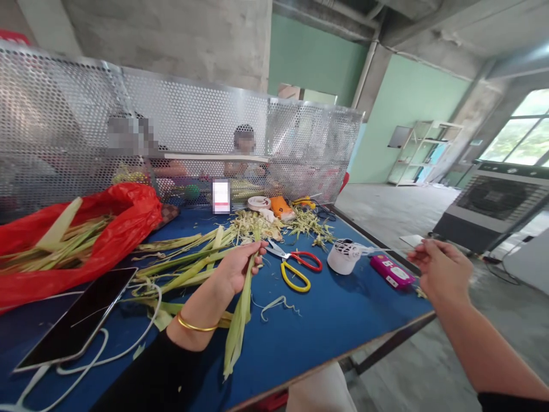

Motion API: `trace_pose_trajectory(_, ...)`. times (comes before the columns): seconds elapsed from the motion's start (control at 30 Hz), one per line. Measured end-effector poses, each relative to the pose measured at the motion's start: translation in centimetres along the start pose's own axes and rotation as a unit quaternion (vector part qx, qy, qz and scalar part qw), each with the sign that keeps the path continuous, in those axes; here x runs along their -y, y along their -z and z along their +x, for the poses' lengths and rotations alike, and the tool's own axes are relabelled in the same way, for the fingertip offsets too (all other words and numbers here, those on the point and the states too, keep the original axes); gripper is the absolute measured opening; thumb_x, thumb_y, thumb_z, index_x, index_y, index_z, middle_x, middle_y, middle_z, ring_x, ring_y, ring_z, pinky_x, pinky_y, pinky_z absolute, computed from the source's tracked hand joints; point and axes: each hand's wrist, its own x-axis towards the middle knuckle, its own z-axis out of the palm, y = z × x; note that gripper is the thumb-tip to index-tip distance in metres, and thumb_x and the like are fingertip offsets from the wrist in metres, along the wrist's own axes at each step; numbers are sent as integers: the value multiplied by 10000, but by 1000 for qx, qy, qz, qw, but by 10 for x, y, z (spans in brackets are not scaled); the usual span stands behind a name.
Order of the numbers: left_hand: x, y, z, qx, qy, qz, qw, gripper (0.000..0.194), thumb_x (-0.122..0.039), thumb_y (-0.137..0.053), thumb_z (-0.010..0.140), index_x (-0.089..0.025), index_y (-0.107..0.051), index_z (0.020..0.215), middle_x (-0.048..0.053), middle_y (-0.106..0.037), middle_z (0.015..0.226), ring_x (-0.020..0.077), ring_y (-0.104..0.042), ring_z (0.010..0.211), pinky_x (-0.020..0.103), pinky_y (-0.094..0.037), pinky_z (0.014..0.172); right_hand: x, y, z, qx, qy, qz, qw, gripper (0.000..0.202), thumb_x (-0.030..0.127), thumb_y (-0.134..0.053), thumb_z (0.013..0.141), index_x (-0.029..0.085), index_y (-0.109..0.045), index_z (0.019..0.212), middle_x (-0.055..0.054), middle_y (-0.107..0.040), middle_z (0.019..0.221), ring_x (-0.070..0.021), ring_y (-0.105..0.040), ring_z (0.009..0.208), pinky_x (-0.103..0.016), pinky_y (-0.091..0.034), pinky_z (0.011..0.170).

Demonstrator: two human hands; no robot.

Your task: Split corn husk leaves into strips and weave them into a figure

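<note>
My left hand (238, 268) clutches a long green husk (239, 329) while my right hand (446, 272), pinching thin white thread (386, 249), could tug the round white tub (342, 262) over the right edge of the blue table (317, 337)

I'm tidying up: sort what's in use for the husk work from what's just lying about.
Likely in use:
- husk in left hand
- strand at right hand
- white pot
- scissors

Seemingly just lying about:
- phone
- purple pack

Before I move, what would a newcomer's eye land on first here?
Probably the bright red bag of husks at the table's left, then the scissors with one red and one yellow handle, lying open mid-table. The left hand grips a pale green husk beside them.
</note>
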Motion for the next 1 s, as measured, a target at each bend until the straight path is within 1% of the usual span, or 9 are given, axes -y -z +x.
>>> trace_pose_trajectory(0.13, 1, -1, 0, -2, 1, 3, 1000, 91, -149, -552, 874, -111, -619, 826, -25, -530, 629, 19, -449, 393, 111, -297, 306, 26, -6, -12, 60, 84, 66, 992, 155, 235, -708, 550, 191, -602, 654, 25, -574, 506, -122, -521, 372, -279, -457, 415)
trace_pose_trajectory(0.27, 2, -1, 0, 0, 2, 6, 1000, 82, -148, -552, 872, -116, -619, 836, -29, -526, 625, 22, -453, 392, 113, -304, 304, 44, -28, -15, 104, 128, 39, 986, 143, 239, -678, 609, 162, -606, 705, 27, -600, 551, -108, -550, 406, -260, -463, 439)
trace_pose_trajectory(0.4, 4, 0, 2, -2, 2, 10, 1000, 99, -145, -537, 877, -104, -622, 848, -23, -534, 635, 21, -452, 393, 113, -303, 306, 47, -54, -9, 121, 143, 39, 982, 75, 187, -630, 660, 150, -597, 716, 27, -594, 543, -105, -553, 408, -233, -443, 422)
trace_pose_trajectory(0.5, 4, 0, 3, -2, 3, 16, 1000, 89, -144, -547, 867, -103, -626, 861, -21, -542, 638, 25, -460, 402, 113, -306, 309, 45, -64, -3, 120, 150, 46, 980, 29, 151, -607, 703, 150, -588, 725, 24, -593, 550, -103, -558, 421, -222, -432, 422)
trace_pose_trajectory(0.6, 5, 1, 4, 2, 7, 23, 1000, 81, -145, -557, 860, -107, -628, 856, -23, -543, 633, 28, -465, 409, 116, -311, 313, 45, -63, -1, 101, 163, 48, 980, 27, 128, -594, 733, 150, -579, 739, 21, -590, 564, -107, -567, 443, -225, -429, 431)
trace_pose_trajectory(0.7, 7, 2, 6, 7, 9, 29, 1000, 74, -158, -575, 852, -108, -629, 856, -24, -545, 643, 26, -470, 413, 116, -312, 318, 50, -55, 1, 69, 209, 47, 974, 34, 118, -584, 741, 151, -576, 746, 26, -578, 569, -98, -544, 432, -238, -432, 436)
trace_pose_trajectory(0.83, 9, 5, 10, 13, 8, 38, 999, 79, -165, -579, 850, -108, -631, 868, -26, -539, 652, 27, -474, 415, 120, -325, 317, 60, -46, 8, 11, 322, 77, 944, 77, 88, -568, 744, 164, -568, 726, 49, -538, 538, -90, -506, 400, -226, -400, 386)
trace_pose_trajectory(0.93, 8, 5, 10, 4, 16, 40, 999, 82, -169, -569, 856, -111, -628, 860, -26, -537, 650, 29, -474, 412, 122, -327, 309, 70, -44, 10, 9, 348, 105, 931, 119, 62, -561, 747, 163, -568, 684, 46, -523, 520, -99, -509, 389, -216, -371, 349)
trace_pose_trajectory(1.0, 8, 2, 7, 9, 25, 44, 999, 85, -175, -570, 855, -115, -630, 848, -28, -531, 637, 32, -477, 411, 121, -336, 312, 77, -40, 3, -5, 357, 115, 927, 121, 63, -560, 759, 160, -580, 690, 44, -520, 515, -106, -516, 393, -216, -356, 353)
